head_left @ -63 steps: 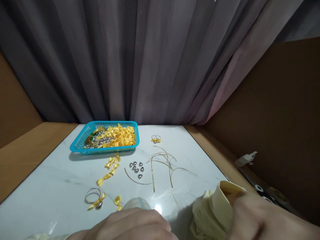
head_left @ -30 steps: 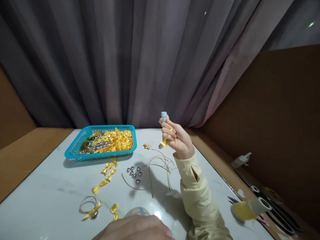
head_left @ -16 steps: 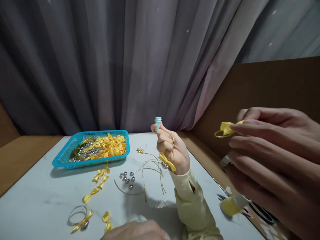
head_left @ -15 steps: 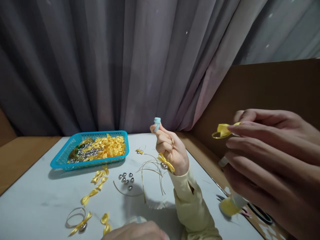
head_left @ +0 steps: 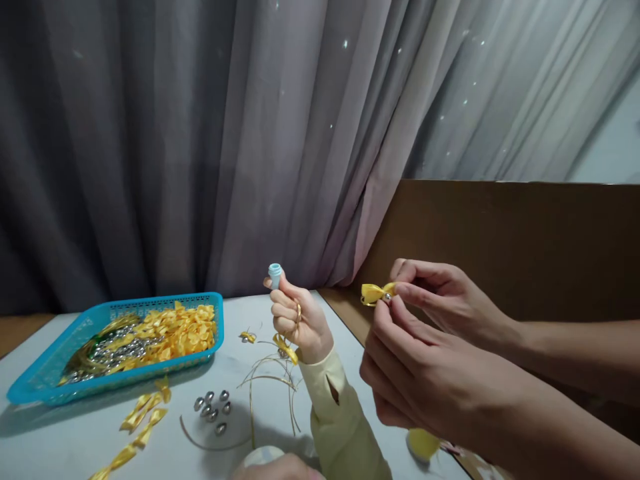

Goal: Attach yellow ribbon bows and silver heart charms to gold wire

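My right hand (head_left: 303, 327), in a pale yellow sleeve, is raised and closed. Thumb and forefinger pinch a small light-blue bottle (head_left: 275, 275) with an open, threaded neck; its lower part is hidden. A gold loop crosses the fingers, and a yellow ribbon bow (head_left: 285, 348) shows by the wrist. Only the top of my left hand (head_left: 280, 469) shows at the bottom edge, beside a round white-and-blue object (head_left: 263, 456); its fingers are mostly cut off. On the right, a co-worker's bare-armed hands (head_left: 425, 347) hold a yellow bow (head_left: 374, 293) and a silver bead (head_left: 387, 298).
A blue basket (head_left: 216, 333) of yellow bows, silver beads and gold cords stands left on the white table (head_left: 170, 460). Loose bows (head_left: 143, 410), silver beads (head_left: 210, 413) and gold cords (head_left: 253, 407) lie before it. A brown board (head_left: 500, 247) stands right; a curtain hangs behind.
The view has swung right and up, so the table things sit further left and lower. The co-worker's hands have come left, and their bead now shows. My right hand keeps the light-blue bottle.
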Demonstrator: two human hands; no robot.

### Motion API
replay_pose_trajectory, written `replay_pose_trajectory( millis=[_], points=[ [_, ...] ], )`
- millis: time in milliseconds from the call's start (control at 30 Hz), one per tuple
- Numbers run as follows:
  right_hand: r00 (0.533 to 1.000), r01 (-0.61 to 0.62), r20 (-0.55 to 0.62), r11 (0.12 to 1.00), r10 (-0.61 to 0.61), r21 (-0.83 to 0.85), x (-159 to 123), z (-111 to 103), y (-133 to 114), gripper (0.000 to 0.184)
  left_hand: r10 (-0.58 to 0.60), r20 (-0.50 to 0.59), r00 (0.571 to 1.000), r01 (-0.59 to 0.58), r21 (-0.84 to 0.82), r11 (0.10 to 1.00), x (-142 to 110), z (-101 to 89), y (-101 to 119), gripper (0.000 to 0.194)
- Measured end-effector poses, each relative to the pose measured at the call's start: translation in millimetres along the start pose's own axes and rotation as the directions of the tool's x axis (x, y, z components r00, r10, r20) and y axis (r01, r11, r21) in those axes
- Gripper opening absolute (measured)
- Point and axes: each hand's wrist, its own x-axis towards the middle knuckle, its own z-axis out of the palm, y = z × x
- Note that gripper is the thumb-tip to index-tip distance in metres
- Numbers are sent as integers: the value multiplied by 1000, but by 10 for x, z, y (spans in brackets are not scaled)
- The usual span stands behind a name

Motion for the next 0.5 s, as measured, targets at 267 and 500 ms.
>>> replay_pose_trajectory(
  millis=[267, 500],
  points=[
    [976, -191, -77, 971, 203, 144, 24, 92, -13, 12, -399, -652, 645, 526, 0, 850, 245, 571, -190, 63],
    [964, -242, -77, 958, 256, 154, 6, 104, -23, 14, -373, -378, 848, 421, 51, 906, 207, 629, -360, 77]
  ],
)
